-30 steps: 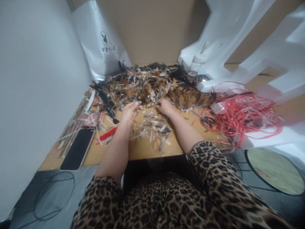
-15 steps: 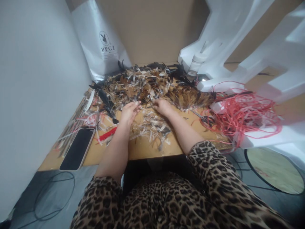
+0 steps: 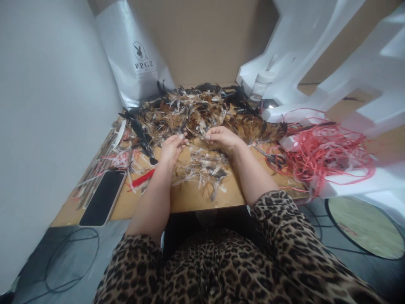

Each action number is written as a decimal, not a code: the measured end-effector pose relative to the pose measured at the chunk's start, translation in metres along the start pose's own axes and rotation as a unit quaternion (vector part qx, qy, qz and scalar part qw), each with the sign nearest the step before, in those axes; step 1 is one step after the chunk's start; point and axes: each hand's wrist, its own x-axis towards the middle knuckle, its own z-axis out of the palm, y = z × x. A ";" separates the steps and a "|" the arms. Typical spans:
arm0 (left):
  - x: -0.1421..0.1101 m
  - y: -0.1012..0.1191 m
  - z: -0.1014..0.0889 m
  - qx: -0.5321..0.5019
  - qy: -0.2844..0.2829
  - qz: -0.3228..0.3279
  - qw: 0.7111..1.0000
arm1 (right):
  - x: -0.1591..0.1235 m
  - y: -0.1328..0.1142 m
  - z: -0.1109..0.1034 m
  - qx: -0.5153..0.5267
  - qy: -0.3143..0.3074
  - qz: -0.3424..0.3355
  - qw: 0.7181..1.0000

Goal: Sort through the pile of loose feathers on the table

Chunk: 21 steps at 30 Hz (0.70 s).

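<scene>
A broad heap of brown, black and pale feathers (image 3: 180, 107) spreads along the back of the wooden table (image 3: 202, 203). At the heap's front edge, my left hand (image 3: 172, 147) is closed in a pinch, thumb and fingertips together; what lies between them is too small to name for certain. To its right, my right hand (image 3: 223, 137) pinches a thin feather, its thumb and forefinger pointing left. Between my forearms lies a loose scatter of pale feather scraps (image 3: 209, 166). Black feathers (image 3: 141, 137) lie just left of my left hand.
A phone (image 3: 103, 198) lies at the table's left front, near thin sticks (image 3: 103, 154) and a red strip (image 3: 142, 178). Scissors (image 3: 272, 158) and tangled pink-red plastic string (image 3: 332, 152) are on the right. A lidded jar (image 3: 261, 86) and a white bag (image 3: 136, 80) stand behind. A round stool (image 3: 363, 223) is at lower right.
My right hand has turned and shifted slightly up and to the right, its fingers now showing more plainly. My left hand has stayed nearly still.
</scene>
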 end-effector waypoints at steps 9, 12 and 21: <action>-0.008 0.007 0.007 0.004 -0.053 0.025 0.998 | -0.004 0.003 -0.001 0.149 -0.105 -0.001 0.983; -0.007 0.004 0.007 0.035 -0.056 0.017 0.998 | -0.004 0.001 0.001 0.174 -0.127 0.003 0.977; -0.010 0.000 0.011 0.066 -0.091 -0.013 0.994 | 0.001 0.008 0.001 0.204 -0.153 0.031 0.966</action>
